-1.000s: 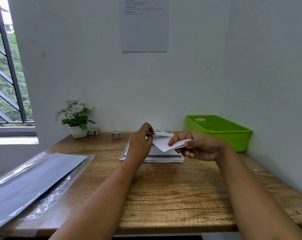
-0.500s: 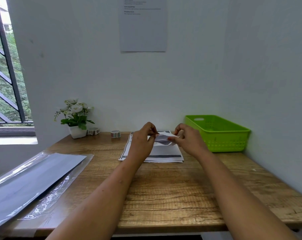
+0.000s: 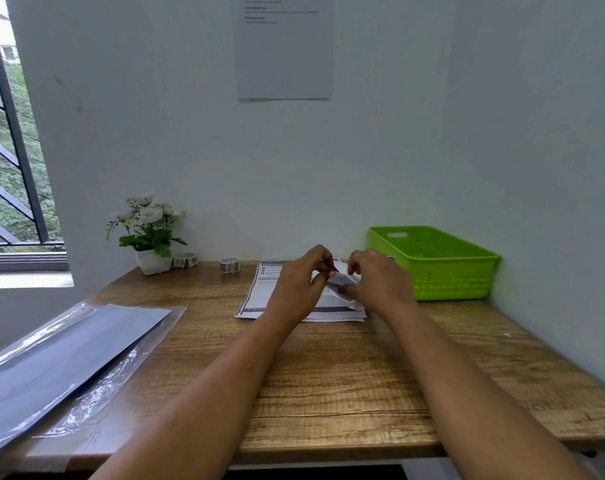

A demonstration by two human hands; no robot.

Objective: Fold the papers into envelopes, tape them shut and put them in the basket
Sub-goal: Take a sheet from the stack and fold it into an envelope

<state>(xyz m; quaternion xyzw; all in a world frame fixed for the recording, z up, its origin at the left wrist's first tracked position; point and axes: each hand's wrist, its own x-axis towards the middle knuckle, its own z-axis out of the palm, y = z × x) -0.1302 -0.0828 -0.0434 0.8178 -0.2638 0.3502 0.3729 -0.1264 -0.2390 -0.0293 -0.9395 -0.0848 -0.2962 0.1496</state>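
A small white folded paper (image 3: pixel 341 281) is held between both hands over a stack of printed papers (image 3: pixel 259 292) lying at the back of the wooden desk. My left hand (image 3: pixel 301 285) pinches the paper's left edge with thumb and fingers. My right hand (image 3: pixel 377 282) grips its right side, thumb underneath. Most of the folded paper is hidden by the fingers. A green plastic basket (image 3: pixel 432 261) stands to the right of the stack, against the wall. One roll of patterned tape (image 3: pixel 229 265) sits left of the stack, and another tape roll (image 3: pixel 186 260) lies beside the flower pot.
A white pot of artificial flowers (image 3: pixel 148 233) stands at the back left. A plastic sleeve holding grey sheets (image 3: pixel 58 362) covers the desk's left front and overhangs the edge. Walls close in behind and to the right. A barred window (image 3: pixel 10 150) is at the left.
My right hand has moved left and turned palm down, closing in on my left hand. The paper, earlier spread between the hands, is now folded smaller and lower over the stack.
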